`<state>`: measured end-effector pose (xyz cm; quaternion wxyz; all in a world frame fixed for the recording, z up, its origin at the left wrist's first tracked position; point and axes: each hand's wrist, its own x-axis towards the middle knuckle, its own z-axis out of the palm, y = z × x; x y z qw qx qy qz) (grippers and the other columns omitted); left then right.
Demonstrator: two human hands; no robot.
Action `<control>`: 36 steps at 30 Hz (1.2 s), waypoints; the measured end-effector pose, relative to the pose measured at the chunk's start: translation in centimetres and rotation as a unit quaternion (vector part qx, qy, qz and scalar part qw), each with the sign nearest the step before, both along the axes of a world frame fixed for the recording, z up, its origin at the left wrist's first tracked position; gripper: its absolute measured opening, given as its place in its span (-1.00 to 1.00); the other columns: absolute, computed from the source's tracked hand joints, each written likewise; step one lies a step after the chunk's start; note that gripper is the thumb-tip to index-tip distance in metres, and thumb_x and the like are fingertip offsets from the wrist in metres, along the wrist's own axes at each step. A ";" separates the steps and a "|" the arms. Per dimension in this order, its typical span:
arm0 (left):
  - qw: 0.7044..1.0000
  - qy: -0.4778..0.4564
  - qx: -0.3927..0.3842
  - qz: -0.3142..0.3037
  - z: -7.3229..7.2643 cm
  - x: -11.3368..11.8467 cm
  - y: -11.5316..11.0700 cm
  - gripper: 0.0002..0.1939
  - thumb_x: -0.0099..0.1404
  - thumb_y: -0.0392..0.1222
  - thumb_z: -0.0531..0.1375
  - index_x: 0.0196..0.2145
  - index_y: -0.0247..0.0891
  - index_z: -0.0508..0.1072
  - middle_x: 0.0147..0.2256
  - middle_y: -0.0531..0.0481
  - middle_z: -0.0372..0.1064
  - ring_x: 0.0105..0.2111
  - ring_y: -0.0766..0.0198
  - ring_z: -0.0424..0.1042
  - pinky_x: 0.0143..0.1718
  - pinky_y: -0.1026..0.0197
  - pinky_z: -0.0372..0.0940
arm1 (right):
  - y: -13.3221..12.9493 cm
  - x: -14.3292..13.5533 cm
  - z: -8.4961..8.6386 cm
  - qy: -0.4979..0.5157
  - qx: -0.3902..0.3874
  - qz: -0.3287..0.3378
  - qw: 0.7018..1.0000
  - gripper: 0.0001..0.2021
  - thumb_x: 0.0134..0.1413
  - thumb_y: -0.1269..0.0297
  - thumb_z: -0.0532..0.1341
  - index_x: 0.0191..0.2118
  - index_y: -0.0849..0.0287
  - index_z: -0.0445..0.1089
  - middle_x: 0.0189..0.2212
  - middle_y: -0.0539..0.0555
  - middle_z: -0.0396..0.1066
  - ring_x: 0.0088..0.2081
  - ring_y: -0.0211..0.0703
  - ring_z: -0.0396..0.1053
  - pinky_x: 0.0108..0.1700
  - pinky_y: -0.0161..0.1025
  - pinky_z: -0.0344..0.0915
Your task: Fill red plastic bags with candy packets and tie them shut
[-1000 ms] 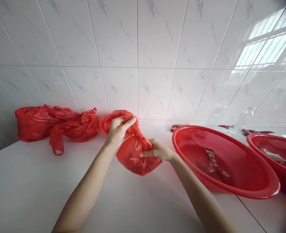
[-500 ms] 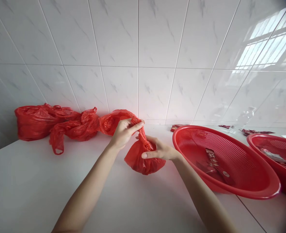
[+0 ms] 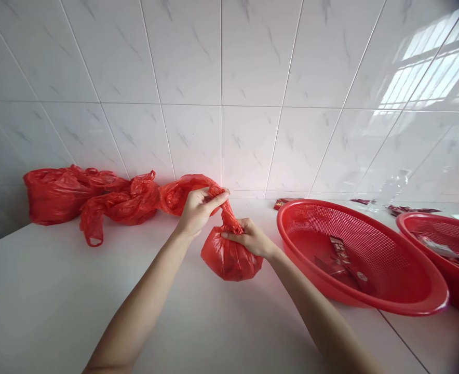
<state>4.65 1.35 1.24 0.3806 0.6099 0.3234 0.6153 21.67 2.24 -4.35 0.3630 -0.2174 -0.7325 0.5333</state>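
Observation:
A filled red plastic bag point(image 3: 231, 259) hangs or rests at the middle of the white table, its upper part twisted into a narrow neck. My left hand point(image 3: 198, 210) pinches the top of that neck between thumb and fingers. Lower down, my right hand point(image 3: 248, 236) is closed around the base of the neck, just above the bulging part, with the thumb across the front. Some fingers of both hands are hidden behind the plastic. Behind my left hand lies another loose red bag point(image 3: 171, 200) against the wall.
More red bags point(image 3: 54, 197) sit at the back left. A large red basket point(image 3: 389, 259) with several packets point(image 3: 340, 249) stands at the right, beside a second red basket point(image 3: 432, 221). A clear bottle point(image 3: 393, 189) and packets lie behind them, near the tiled wall.
My right hand has moved slightly up and closed around the neck of the bag; its thumb has shifted from the bag's front up to the gathered part. The left hand keeps its hold.

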 end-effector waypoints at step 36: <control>0.937 0.011 0.017 0.349 5.5 -18.9 -5.8 -0.70 -0.08 -0.16 0.48 -0.34 -0.28 0.61 -0.29 0.00 0.57 -0.21 0.15 0.49 0.04 -0.02 0.36 | -1.3 5.4 6.0 0.020 0.095 -0.174 0.980 -0.65 0.25 -0.02 0.19 -0.07 0.14 0.48 -0.04 0.15 0.48 -0.13 -0.08 0.50 0.00 -0.08 0.40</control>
